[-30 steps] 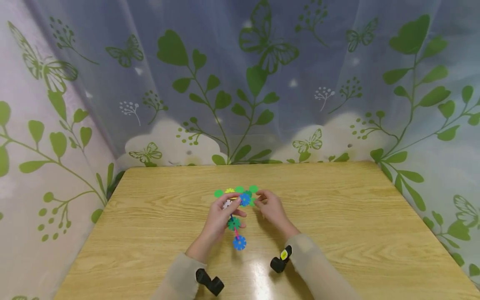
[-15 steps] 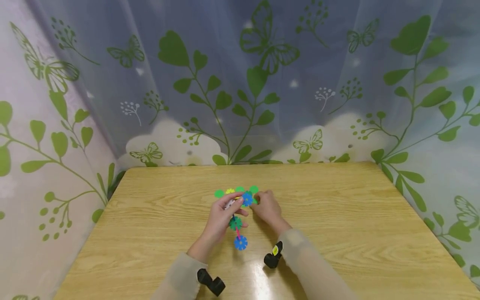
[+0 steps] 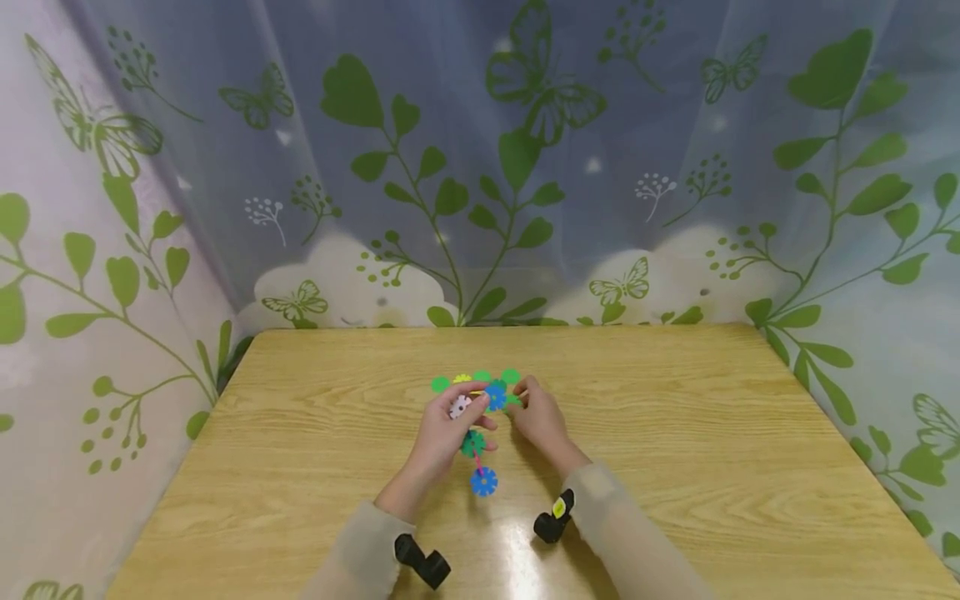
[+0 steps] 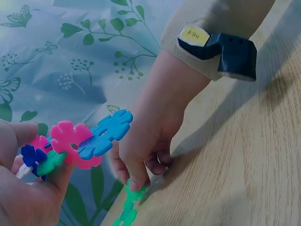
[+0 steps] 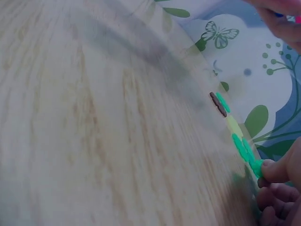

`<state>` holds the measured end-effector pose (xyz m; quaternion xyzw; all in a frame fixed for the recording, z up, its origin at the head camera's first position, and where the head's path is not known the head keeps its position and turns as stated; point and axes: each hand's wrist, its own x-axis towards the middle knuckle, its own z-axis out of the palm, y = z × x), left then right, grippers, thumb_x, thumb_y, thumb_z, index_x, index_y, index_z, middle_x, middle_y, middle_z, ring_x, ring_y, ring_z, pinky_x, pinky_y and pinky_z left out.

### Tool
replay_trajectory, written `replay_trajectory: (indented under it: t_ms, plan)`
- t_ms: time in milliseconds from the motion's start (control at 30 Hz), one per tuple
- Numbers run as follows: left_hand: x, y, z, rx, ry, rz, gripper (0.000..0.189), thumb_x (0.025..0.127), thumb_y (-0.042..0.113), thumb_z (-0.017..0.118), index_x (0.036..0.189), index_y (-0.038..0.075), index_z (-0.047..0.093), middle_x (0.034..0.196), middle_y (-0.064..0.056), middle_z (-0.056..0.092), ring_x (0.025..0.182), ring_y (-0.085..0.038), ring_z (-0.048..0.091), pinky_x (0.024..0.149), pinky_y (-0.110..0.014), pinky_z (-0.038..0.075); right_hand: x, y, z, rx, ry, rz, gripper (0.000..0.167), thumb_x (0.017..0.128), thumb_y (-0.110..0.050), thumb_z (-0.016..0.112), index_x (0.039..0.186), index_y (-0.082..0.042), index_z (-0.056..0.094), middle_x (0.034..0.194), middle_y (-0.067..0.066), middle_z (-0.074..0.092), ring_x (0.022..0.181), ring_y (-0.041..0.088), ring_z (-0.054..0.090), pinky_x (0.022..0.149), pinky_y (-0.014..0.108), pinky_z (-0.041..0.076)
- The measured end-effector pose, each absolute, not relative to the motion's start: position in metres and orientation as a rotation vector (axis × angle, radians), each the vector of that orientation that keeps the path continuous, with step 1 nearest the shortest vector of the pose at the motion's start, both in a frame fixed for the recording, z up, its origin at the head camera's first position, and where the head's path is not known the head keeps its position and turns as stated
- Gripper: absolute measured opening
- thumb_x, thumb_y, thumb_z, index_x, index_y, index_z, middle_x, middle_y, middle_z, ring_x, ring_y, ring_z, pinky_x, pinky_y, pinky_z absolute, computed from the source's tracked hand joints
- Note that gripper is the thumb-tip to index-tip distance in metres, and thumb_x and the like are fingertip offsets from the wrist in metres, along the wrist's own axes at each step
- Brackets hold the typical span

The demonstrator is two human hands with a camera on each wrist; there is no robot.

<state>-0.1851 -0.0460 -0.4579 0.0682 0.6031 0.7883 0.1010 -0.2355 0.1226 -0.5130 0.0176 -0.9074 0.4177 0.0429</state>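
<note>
My left hand holds a linked chain of flower-shaped plastic discs. In the head view a white disc shows by the thumb, and a blue disc hangs at the chain's lower end. Pink discs and a light-blue disc stand out in the left wrist view. My right hand, low over the table, pinches a green flower disc between thumb and finger. That disc lies at the near end of a cluster of loose discs, partly hidden by my fingers.
Beyond the hands, more green discs and a yellow disc lie on the wooden table. A brown disc is among them. A patterned curtain hangs along the table's far edge. Each wrist wears a black camera.
My right hand has shifted left to the green discs, then slightly back to the right. My left hand keeps its grip on the chain, which has moved slightly right.
</note>
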Motion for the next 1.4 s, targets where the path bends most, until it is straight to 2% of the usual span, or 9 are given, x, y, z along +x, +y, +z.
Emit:
replay_trajectory:
  t_ms: [300,400,533,667,833,1033,1233,1400]
  plan:
    - [-0.184,-0.046,-0.455,0.218,1.771,2.334,0.034,0.094,0.019,0.058,0.121,0.0,0.052,0.103,-0.028,0.044,0.07,-0.019,0.062,0.063,-0.054,0.057,-0.223,0.127,-0.506,0.071,-2.463,1.564,0.02,0.083,-0.003,0.067,0.102,0.0,0.061,0.08,0.009,0.059,0.068,0.018,0.052,0.054,0.025,0.046]
    - [-0.183,-0.046,-0.455,0.223,1.77,2.332,0.033,0.094,0.019,0.058,0.121,0.0,0.052,0.102,-0.025,0.045,0.07,-0.019,0.062,0.064,-0.055,0.056,-0.219,0.129,-0.501,0.098,-2.389,1.643,0.021,0.083,-0.002,0.068,0.103,0.003,0.062,0.08,0.01,0.059,0.065,0.015,0.051,0.052,0.022,0.045]
    - [-0.183,-0.046,-0.455,0.222,1.77,2.321,0.033,0.095,0.019,0.057,0.121,0.0,0.051,0.101,-0.019,0.048,0.071,-0.018,0.062,0.064,-0.054,0.056,-0.213,0.132,-0.497,0.119,-2.326,1.778,0.021,0.084,0.0,0.066,0.103,0.006,0.06,0.08,0.013,0.06,0.058,0.021,0.052,0.046,0.018,0.044]
    - [-0.183,-0.045,-0.455,0.225,1.771,2.31,0.034,0.095,0.02,0.055,0.121,0.0,0.05,0.103,-0.017,0.049,0.072,-0.018,0.062,0.062,-0.049,0.058,-0.199,0.133,-0.477,0.158,-2.295,1.882,0.02,0.087,0.002,0.062,0.105,0.009,0.057,0.083,0.019,0.06,0.057,0.033,0.051,0.046,0.024,0.047]
    - [-0.183,-0.045,-0.455,0.221,1.771,2.295,0.034,0.097,0.019,0.053,0.124,-0.001,0.048,0.107,-0.016,0.049,0.073,-0.018,0.062,0.061,-0.047,0.059,-0.183,0.131,-0.454,0.184,-2.275,1.939,0.017,0.09,0.002,0.058,0.105,0.009,0.055,0.084,0.02,0.059,0.062,0.038,0.05,0.051,0.033,0.051]
    - [-0.173,-0.045,-0.436,0.236,1.789,2.261,0.031,0.098,0.012,0.048,0.124,-0.005,0.045,0.108,-0.018,0.047,0.074,-0.019,0.061,0.062,-0.047,0.059,-0.177,0.13,-0.445,0.187,-2.204,1.959,0.011,0.089,0.004,0.058,0.098,0.008,0.056,0.081,0.021,0.059,0.057,0.03,0.05,0.047,0.029,0.047]
    - [-0.17,-0.045,-0.431,0.25,1.794,2.248,0.032,0.099,0.015,0.047,0.124,-0.005,0.045,0.109,-0.018,0.047,0.074,-0.02,0.061,0.063,-0.048,0.059,-0.174,0.13,-0.442,0.248,-2.113,1.994,0.006,0.087,0.01,0.057,0.093,0.011,0.055,0.072,0.008,0.055,0.051,0.019,0.047,0.043,0.022,0.041]
    - [-0.168,-0.044,-0.43,0.261,1.796,2.225,0.034,0.1,0.018,0.045,0.125,-0.004,0.044,0.107,-0.016,0.045,0.075,-0.02,0.061,0.063,-0.048,0.058,-0.172,0.13,-0.44,0.289,-2.095,2.002,0.004,0.087,0.011,0.056,0.091,0.009,0.055,0.069,0.005,0.053,0.05,0.018,0.046,0.042,0.017,0.038]
